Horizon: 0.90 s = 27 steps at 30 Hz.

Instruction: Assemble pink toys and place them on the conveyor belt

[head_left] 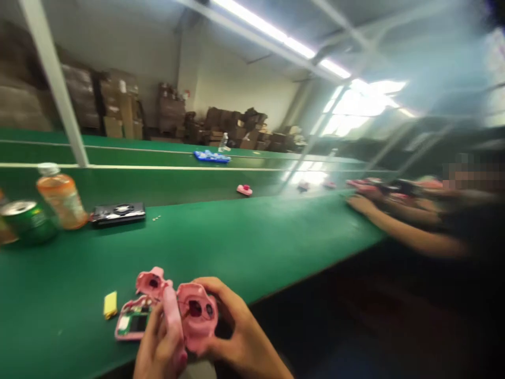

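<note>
Near the front edge of the green table, my right hand [232,329] grips a hollow pink plastic shell [199,329] by its rim, its open inside facing me with a dark round part and thin wires. My left hand [158,339] holds another pink casing part [172,316] on edge, close beside the shell. Whether the two parts touch is unclear. Behind my left hand lies a pink-framed green circuit board [134,321], partly hidden, with a further pink shell piece [152,281] above it. A small yellow block [110,304] lies to their left.
At the left stand a green can [29,223] and an orange drink bottle [63,197], beside a black device [118,213]. A pink piece [244,190] and a blue tray [212,157] are farther back. A co-worker's arm [410,229] reaches over the table at right.
</note>
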Each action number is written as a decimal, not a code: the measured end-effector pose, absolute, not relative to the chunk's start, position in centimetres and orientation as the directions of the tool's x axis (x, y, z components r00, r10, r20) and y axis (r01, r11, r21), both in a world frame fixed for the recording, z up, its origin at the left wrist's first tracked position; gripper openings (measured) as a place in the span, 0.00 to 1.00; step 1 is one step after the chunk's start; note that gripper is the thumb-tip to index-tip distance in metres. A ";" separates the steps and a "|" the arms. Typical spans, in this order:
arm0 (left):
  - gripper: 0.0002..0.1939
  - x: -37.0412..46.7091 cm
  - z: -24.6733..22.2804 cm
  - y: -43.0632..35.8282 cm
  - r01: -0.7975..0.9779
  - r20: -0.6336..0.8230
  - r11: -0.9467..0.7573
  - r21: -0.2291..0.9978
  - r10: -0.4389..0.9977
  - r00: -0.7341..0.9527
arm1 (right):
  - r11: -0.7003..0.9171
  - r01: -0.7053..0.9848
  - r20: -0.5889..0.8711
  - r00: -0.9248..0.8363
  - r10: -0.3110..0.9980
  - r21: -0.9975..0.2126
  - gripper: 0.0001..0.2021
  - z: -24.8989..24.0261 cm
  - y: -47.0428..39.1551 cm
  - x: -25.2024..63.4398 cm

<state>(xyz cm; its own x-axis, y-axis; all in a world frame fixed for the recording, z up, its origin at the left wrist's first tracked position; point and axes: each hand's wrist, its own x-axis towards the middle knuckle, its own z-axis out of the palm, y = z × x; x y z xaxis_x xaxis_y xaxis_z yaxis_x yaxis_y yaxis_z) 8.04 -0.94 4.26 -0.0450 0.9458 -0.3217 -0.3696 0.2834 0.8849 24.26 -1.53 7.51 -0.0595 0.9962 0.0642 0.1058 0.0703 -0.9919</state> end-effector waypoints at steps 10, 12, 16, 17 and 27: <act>0.48 -0.2 4.1 -0.4 -0.459 -0.205 0.008 0.888 0.902 -0.380 | 0.050 -0.074 0.083 -0.556 0.827 -0.996 0.34 9.2 7.5 14.1; 0.47 -4.1 4.0 0.6 -0.370 -0.123 -0.090 0.925 0.848 -0.515 | 0.046 -0.075 0.085 -0.678 0.730 -0.996 0.34 9.2 10.1 9.5; 0.36 -13.4 2.6 3.1 0.022 0.087 -0.099 0.995 0.719 -0.690 | 0.094 0.013 0.046 -0.802 0.596 -0.996 0.34 8.2 14.3 -0.5; 0.34 -15.7 2.1 3.6 0.138 0.121 -0.035 0.990 0.718 -0.686 | 0.105 0.034 0.034 -0.809 0.587 -0.994 0.32 7.8 15.1 -3.0; 0.25 -27.6 2.0 6.9 0.462 0.230 0.286 0.839 0.584 -0.779 | 0.110 0.322 -0.188 -0.761 0.621 -0.940 0.18 6.0 19.0 -18.2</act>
